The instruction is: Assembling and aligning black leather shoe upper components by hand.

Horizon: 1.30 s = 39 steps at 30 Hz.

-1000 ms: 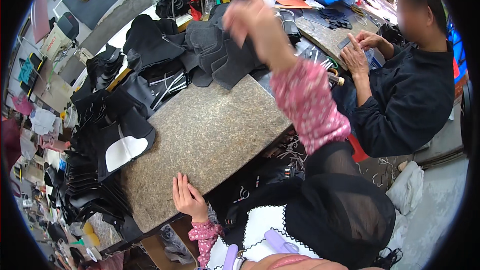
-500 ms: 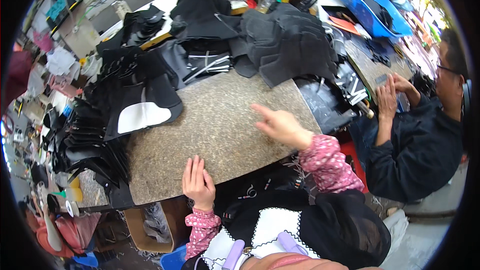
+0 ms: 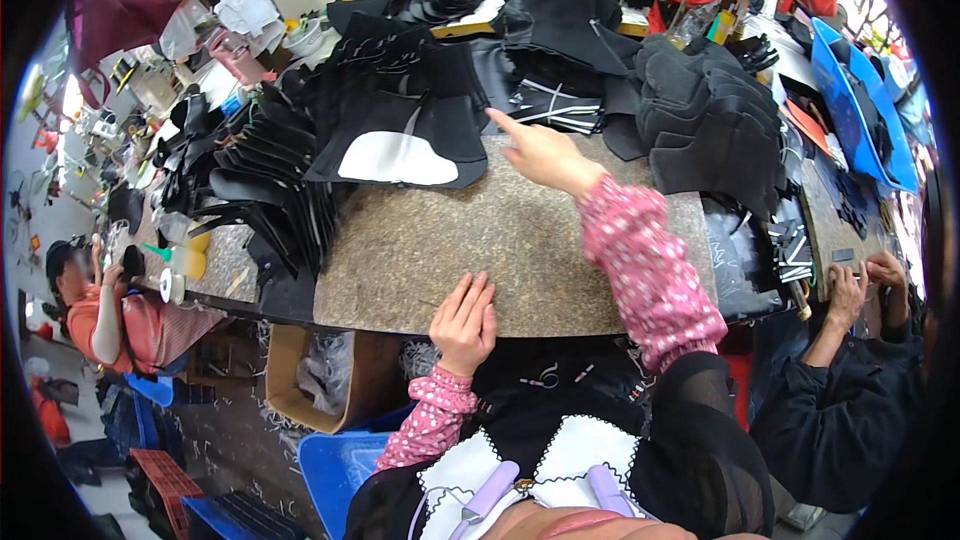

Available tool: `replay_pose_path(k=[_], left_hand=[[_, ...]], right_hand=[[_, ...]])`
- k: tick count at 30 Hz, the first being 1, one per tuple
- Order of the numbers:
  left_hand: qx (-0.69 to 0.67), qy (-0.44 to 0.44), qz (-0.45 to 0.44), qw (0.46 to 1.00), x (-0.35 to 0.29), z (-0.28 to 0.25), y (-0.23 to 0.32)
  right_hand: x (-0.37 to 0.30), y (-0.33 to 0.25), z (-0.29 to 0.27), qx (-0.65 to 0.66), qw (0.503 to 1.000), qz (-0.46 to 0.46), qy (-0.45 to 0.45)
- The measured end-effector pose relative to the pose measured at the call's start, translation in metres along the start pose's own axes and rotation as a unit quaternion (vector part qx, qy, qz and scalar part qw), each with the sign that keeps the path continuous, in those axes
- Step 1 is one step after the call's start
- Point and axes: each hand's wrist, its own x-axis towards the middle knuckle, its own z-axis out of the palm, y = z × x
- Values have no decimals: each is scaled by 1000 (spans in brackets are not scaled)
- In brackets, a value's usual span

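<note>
My left hand [image 3: 465, 325] rests on the front edge of the speckled board [image 3: 440, 240], fingers stretched and holding nothing. My right hand [image 3: 547, 153] reaches over the board's far side with its index finger pointing out and nothing in it. That fingertip is nearest to the edge of a black cut piece with a white patch [image 3: 398, 158], which lies on the board's far left. Just past my right hand lies a bundle of white strips [image 3: 556, 106] on black material. Whether the fingertip touches the black piece, I cannot tell.
Folded black pieces [image 3: 265, 165] are stacked along the left. Grey-black cut pieces [image 3: 715, 110] fan out at the far right, near a blue basket [image 3: 862, 105]. A co-worker's hands [image 3: 850, 285] work at the right; another person [image 3: 105, 305] sits at the left. A cardboard box [image 3: 310, 375] stands below.
My right hand has moved from above the board to its far side, near the black piece with the white patch. The left hand stays at the front edge. The view has swung left.
</note>
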Motion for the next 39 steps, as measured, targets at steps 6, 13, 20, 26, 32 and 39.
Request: replay_pose_path(k=[6,13,20,26,32,39], left_hand=[[-10,-2,0,1000,-2,1,5],[-1,-14,-8,1000,1,5,6],[-7,-25,10,1000,4,4,4],[-2,-24,-8,1000,-1,-6,-1],[-11,-25,-1,1000,0,-2,2],[-13,-21,-4,1000,0,3,4]], right_hand=[[74,-55,50,39,998,-13,-47],[25,-67,26,61,994,-85,29],[-146,27,19,-69,995,27,64],[-259,5,21,-157,934,207,246],[-240,10,9,-122,940,220,230],[-175,62,-99,272,885,232,299]])
